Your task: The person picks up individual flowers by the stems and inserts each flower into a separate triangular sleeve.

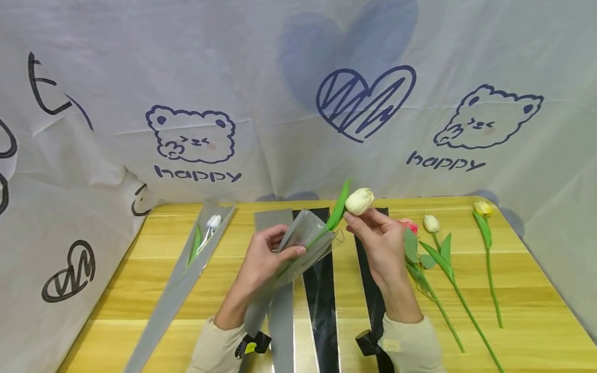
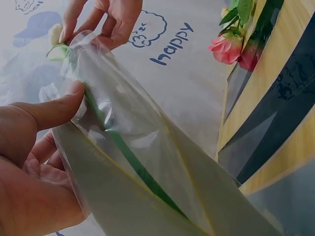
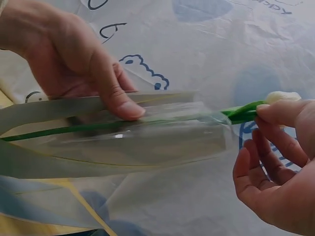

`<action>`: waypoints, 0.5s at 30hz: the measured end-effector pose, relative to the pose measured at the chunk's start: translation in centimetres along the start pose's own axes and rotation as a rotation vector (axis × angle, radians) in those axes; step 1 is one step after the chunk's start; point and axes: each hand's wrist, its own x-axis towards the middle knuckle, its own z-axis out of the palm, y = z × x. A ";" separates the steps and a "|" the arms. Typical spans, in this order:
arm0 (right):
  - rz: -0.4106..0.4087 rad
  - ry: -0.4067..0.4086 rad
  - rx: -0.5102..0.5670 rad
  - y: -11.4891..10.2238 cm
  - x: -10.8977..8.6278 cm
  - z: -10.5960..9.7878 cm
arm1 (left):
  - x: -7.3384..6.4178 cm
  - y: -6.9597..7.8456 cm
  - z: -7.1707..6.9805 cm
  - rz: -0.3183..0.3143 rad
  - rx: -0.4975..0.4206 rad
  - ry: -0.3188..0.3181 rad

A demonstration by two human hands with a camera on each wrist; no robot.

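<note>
A white artificial tulip (image 1: 359, 201) with green leaves has its stem inside a grey flower sleeve (image 1: 305, 228) with a clear front. My left hand (image 1: 267, 254) grips the sleeve near its mouth, thumb on the clear front. Just below the bloom, my right hand (image 1: 380, 241) pinches the tulip between thumb and fingertips. In the left wrist view the green stem (image 2: 133, 160) runs down through the clear film. The bloom and leaves (image 3: 246, 112) stick out past the sleeve's mouth in the right wrist view.
At left lies a grey sleeve (image 1: 168, 290) holding a white tulip (image 1: 214, 223). Grey and black sleeves (image 1: 322, 300) lie beneath my hands. To the right are a pink rose (image 1: 409, 226), a white tulip (image 1: 431, 223) and a yellow one (image 1: 483, 209). A printed cloth (image 1: 275, 129) hangs behind the table.
</note>
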 end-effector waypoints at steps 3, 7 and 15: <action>0.008 -0.044 -0.060 0.2 -0.2 0.3 | 0.0 0.3 0.0 -0.001 -0.013 0.007; 0.030 -0.109 -0.105 0.4 -0.3 0.6 | -0.1 0.7 0.0 0.002 -0.033 0.005; 0.070 -0.159 -0.137 0.4 -0.4 0.6 | -0.5 1.6 0.2 0.046 -0.066 -0.019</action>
